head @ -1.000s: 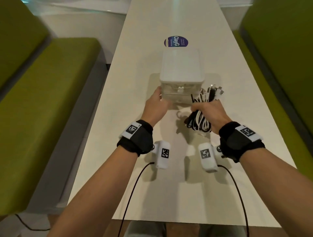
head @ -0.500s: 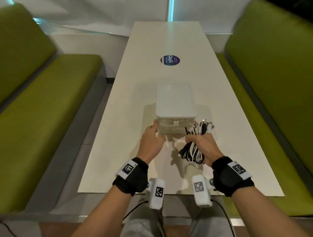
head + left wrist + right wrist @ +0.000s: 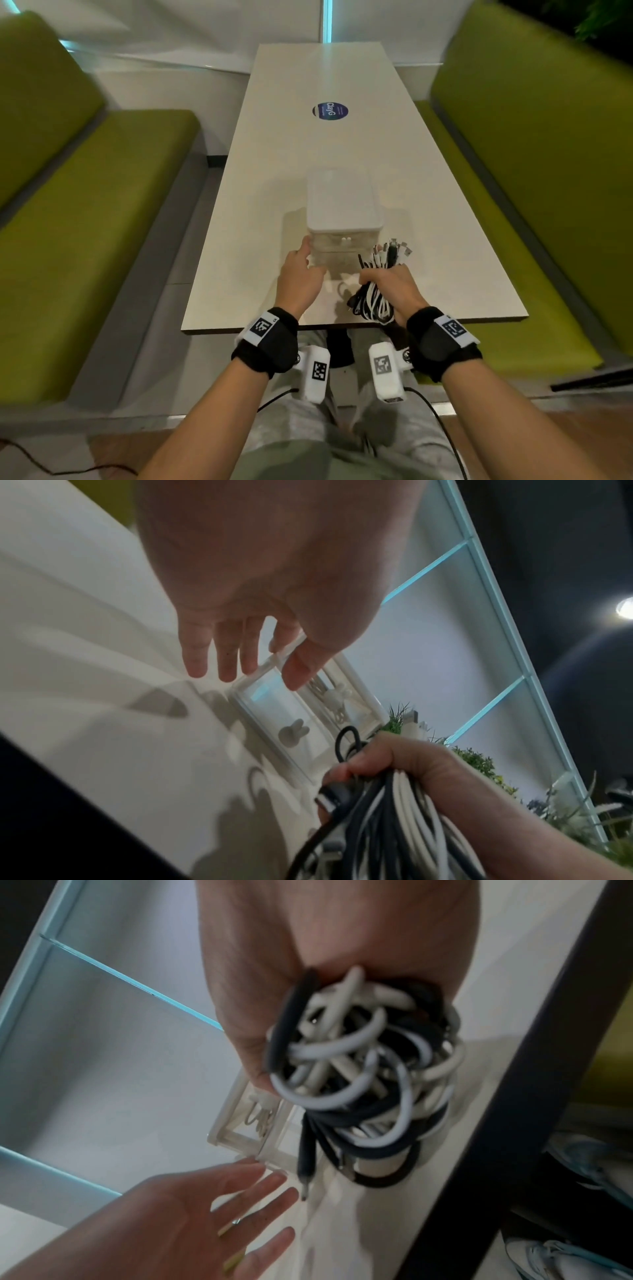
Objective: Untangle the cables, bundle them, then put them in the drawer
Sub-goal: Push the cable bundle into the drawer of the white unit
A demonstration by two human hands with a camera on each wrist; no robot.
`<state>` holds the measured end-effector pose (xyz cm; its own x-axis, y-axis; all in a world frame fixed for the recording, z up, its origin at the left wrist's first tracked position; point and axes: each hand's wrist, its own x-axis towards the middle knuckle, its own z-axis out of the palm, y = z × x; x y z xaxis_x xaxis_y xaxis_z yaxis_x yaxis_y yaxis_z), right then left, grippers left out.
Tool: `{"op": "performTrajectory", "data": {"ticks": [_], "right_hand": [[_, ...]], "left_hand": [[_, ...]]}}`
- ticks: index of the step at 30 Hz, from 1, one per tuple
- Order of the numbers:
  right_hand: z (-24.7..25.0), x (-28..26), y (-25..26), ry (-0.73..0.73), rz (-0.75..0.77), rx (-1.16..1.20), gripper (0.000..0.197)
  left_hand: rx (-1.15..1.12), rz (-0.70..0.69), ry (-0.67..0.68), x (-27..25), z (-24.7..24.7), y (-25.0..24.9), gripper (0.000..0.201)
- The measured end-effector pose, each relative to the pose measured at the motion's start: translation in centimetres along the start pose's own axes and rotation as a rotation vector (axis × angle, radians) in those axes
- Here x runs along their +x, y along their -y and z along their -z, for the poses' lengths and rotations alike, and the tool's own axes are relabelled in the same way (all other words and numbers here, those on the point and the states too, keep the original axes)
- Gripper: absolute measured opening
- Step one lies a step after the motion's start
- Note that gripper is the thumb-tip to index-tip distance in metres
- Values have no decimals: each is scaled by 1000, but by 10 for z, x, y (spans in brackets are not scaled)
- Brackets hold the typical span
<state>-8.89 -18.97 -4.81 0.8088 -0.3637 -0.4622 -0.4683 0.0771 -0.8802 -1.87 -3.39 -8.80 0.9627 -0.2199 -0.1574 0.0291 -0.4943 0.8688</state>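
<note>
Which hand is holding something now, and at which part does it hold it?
The right hand grips the cable bundle around its middle. The left hand holds nothing.

A long pale table (image 3: 308, 164) runs away from the viewer, a round dark sticker (image 3: 330, 111) toward its far end. Olive-green padded benches (image 3: 89, 219) flank the table. Beyond its far end stands a white frosted panel wall (image 3: 212, 31) with glowing teal seams.
</note>
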Motion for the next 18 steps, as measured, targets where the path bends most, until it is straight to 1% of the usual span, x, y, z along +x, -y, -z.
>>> {"op": "performTrajectory", "data": {"ticks": [4, 6, 10, 12, 15, 18], "right_hand": [[5, -2, 1, -5, 6, -15, 34], [11, -3, 4, 12, -5, -37, 39], [22, -4, 5, 54, -39, -169, 35], [25, -6, 5, 57, -50, -225, 37], [30, -7, 7, 103, -52, -277, 40], [36, -8, 13, 74, -36, -297, 34]], "left_hand": [[254, -41, 20, -5, 5, 1, 67], [340, -67, 21, -7, 9, 1, 67], [410, -89, -2, -10, 10, 1, 66], [429, -88, -11, -12, 8, 0, 66], [457, -92, -19, -14, 7, 0, 67], [484, -87, 2, -15, 7, 2, 72]]}}
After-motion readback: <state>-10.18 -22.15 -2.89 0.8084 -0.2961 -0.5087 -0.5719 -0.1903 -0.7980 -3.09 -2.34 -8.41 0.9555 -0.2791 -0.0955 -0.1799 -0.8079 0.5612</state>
